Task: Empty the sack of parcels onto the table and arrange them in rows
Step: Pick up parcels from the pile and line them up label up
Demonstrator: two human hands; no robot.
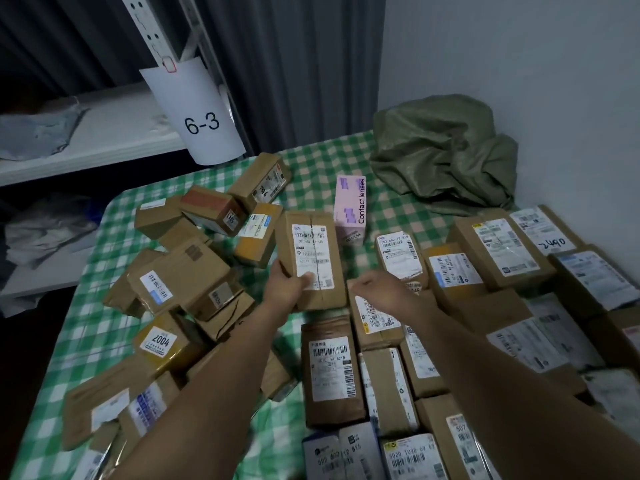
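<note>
The left hand [289,288] curls its fingers round a brown parcel [313,261] with a split white label, beside the pink box [349,209]. The right hand [373,285] has its fingers curled in, empty.

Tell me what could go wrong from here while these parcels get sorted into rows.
1. The left hand grips the brown parcel only at its near end, so it might tip or slip.
2. The pink contact lenses box sits just behind that parcel and could get knocked.
3. The unsorted pile lies tilted and stacked, reaching close to the left edge of the table. Pulling one parcel out could send others sliding off.
</note>
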